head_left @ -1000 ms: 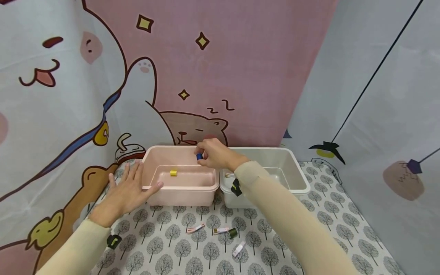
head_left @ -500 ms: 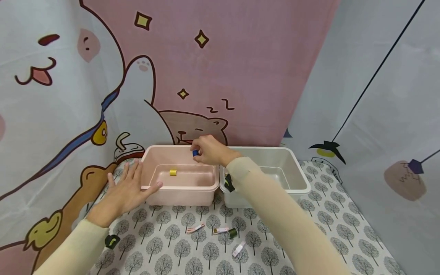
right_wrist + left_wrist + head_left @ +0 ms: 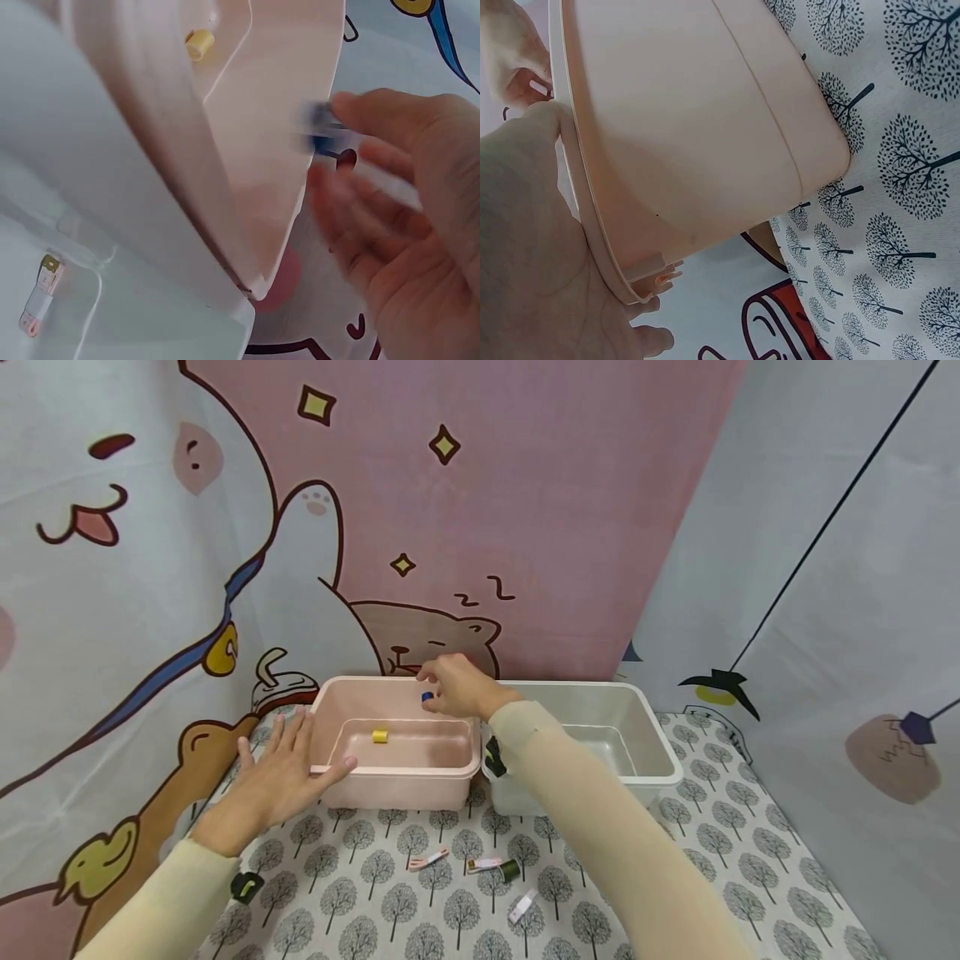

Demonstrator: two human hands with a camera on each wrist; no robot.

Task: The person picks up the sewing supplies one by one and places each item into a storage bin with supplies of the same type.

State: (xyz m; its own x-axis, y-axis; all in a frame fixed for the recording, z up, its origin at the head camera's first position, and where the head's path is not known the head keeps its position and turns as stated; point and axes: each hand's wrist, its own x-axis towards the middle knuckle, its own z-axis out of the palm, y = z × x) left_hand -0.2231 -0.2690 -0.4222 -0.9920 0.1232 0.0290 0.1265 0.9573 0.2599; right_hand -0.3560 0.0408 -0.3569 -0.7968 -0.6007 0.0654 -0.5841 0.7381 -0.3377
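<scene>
My right hand point(image 3: 459, 687) is over the back right part of the pink bin point(image 3: 397, 788). A small blue cylinder point(image 3: 427, 697) shows between its parted thumb and fingers, and the right wrist view blurs this cylinder point(image 3: 322, 129) and the fingertips. Spread flat, my left hand point(image 3: 281, 772) rests against the left end of the pink bin, its thumb along the front rim. In the left wrist view, the palm of this hand point(image 3: 547, 240) lies at the bin's rim. A small yellow cylinder point(image 3: 380, 737) lies on the pink bin's floor.
A grey-white bin point(image 3: 654, 760) stands right of the pink one, with a small folded strip point(image 3: 41, 296) with a gold end inside. On the tree-print cloth lie a pink strip point(image 3: 428, 860), a gold-ended strip point(image 3: 483, 864), a green cylinder point(image 3: 509, 870) and a white piece point(image 3: 522, 906).
My right hand has moved slightly left and back over the pink bin with the blue cylinder, which now sits a little lower between its fingers. The left hand stays in place.
</scene>
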